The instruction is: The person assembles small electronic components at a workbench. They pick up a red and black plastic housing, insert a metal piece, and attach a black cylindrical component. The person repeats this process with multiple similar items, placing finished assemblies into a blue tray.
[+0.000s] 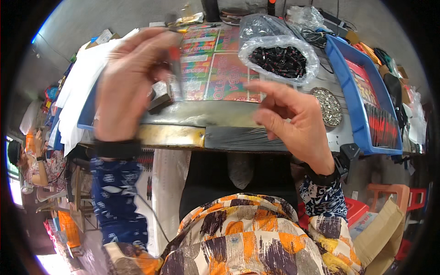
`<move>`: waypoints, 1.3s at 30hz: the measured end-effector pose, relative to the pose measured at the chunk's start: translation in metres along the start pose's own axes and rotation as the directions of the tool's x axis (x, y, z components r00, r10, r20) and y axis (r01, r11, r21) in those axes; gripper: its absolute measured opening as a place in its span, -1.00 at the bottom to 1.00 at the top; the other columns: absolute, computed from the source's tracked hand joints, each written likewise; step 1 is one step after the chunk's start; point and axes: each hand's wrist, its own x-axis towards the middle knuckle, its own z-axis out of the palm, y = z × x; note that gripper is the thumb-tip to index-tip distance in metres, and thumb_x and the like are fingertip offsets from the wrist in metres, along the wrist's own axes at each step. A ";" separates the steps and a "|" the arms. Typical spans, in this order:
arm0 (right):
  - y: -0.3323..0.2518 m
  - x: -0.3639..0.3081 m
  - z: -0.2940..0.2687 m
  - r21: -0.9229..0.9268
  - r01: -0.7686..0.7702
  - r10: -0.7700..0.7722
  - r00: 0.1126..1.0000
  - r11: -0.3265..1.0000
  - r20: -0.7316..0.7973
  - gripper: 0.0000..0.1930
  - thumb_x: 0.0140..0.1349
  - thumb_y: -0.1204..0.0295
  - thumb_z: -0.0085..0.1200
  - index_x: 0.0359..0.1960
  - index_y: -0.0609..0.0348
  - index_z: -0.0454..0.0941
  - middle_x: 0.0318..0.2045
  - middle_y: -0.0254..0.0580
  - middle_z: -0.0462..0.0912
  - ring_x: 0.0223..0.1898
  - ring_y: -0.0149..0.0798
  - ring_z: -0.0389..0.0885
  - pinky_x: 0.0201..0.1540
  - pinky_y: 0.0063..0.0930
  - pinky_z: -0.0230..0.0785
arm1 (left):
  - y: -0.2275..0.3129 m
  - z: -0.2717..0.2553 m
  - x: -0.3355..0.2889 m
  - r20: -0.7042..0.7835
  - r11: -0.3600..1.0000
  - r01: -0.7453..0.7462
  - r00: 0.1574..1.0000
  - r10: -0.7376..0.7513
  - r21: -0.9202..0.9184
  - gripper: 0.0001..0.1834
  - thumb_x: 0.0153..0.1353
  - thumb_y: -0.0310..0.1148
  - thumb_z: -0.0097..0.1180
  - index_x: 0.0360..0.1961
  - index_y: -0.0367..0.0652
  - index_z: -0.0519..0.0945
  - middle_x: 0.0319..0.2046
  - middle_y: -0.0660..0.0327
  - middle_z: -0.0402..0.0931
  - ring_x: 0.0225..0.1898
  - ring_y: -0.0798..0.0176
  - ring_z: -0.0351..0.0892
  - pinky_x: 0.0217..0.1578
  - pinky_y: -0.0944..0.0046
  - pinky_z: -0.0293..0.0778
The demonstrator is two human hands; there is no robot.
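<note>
Red and dark grey, a slender item [174, 55] blurs within the pinch of our left hand [126, 80], above the bench [172, 136] at left; our right hand [293, 114] is empty, thumb and forefinger apart. We judge ourselves partway: red-and-black pieces [381, 127] lining the right-side blue tray [336, 62] look finished, while loose black parts [277, 62] in the far plastic bag [312, 68] seem left.

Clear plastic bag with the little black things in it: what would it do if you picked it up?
The clear plastic bag would probably sag, since its film looks thin and wrinkled. It may spill if tipped, because its mouth gapes open over loose black pieces.
</note>
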 end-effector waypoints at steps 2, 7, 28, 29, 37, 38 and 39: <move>-0.004 0.006 0.002 0.052 0.052 -0.048 0.995 0.997 -0.087 -0.57 0.22 0.47 0.20 0.14 0.24 0.48 -0.47 -0.35 0.59 -0.58 -0.60 0.43 -0.55 -0.74 0.29 | -0.020 0.038 0.002 0.041 0.991 0.069 0.997 -0.065 -0.113 -0.79 0.16 -0.44 0.28 -0.21 -0.32 0.62 -0.47 0.18 0.62 -0.63 0.45 0.49 -0.63 0.51 0.42; -0.012 0.015 -0.001 0.203 0.079 -0.044 0.984 0.976 -0.172 -0.54 0.23 0.47 0.21 0.14 0.37 0.43 -0.49 -0.32 0.57 -0.61 -0.56 0.47 -0.61 -0.71 0.27 | -0.038 0.085 0.000 0.151 0.964 0.103 0.986 -0.068 -0.244 -0.83 0.15 -0.48 0.25 -0.30 -0.40 0.61 -0.51 0.18 0.60 -0.61 0.44 0.50 -0.62 0.48 0.40; -0.011 0.035 -0.001 0.127 0.065 -0.043 0.985 0.990 -0.170 -0.60 0.21 0.49 0.19 0.10 0.29 0.52 -0.65 -0.36 0.54 -0.71 -0.60 0.41 -0.69 -0.72 0.23 | -0.042 0.082 0.003 0.149 0.974 0.059 0.989 -0.027 -0.219 -0.80 0.19 -0.45 0.24 -0.23 -0.38 0.62 -0.44 0.17 0.63 -0.56 0.44 0.56 -0.59 0.50 0.47; -0.012 0.037 -0.001 0.140 0.069 -0.045 0.985 0.988 -0.167 -0.60 0.21 0.49 0.19 0.09 0.30 0.52 -0.65 -0.36 0.54 -0.71 -0.60 0.41 -0.69 -0.72 0.23 | -0.042 0.081 0.006 0.146 0.977 0.056 0.989 -0.026 -0.208 -0.82 0.21 -0.46 0.23 -0.22 -0.36 0.62 -0.42 0.15 0.64 -0.55 0.44 0.58 -0.60 0.50 0.50; -0.010 0.050 -0.005 0.151 0.094 -0.070 0.986 0.984 -0.154 -0.60 0.21 0.50 0.20 0.09 0.33 0.52 -0.67 -0.36 0.52 -0.74 -0.61 0.39 -0.75 -0.71 0.17 | -0.042 0.080 0.016 0.144 0.966 0.043 0.989 -0.006 -0.255 -0.83 0.21 -0.47 0.23 -0.23 -0.36 0.61 -0.43 0.17 0.63 -0.56 0.44 0.58 -0.61 0.51 0.48; -0.009 0.051 -0.005 0.161 0.094 -0.069 0.986 0.982 -0.154 -0.60 0.21 0.50 0.20 0.09 0.33 0.52 -0.67 -0.36 0.51 -0.74 -0.61 0.39 -0.76 -0.71 0.17 | -0.042 0.079 0.017 0.145 0.965 0.043 0.989 -0.005 -0.260 -0.83 0.21 -0.47 0.23 -0.22 -0.36 0.61 -0.43 0.17 0.63 -0.56 0.44 0.58 -0.61 0.51 0.49; -0.008 0.052 -0.005 0.166 0.097 -0.071 0.985 0.981 -0.156 -0.60 0.21 0.50 0.20 0.09 0.33 0.51 -0.67 -0.36 0.51 -0.75 -0.61 0.39 -0.76 -0.71 0.17 | -0.042 0.079 0.018 0.152 0.966 0.037 0.988 0.003 -0.257 -0.82 0.20 -0.47 0.23 -0.22 -0.36 0.61 -0.43 0.17 0.63 -0.56 0.44 0.58 -0.61 0.51 0.49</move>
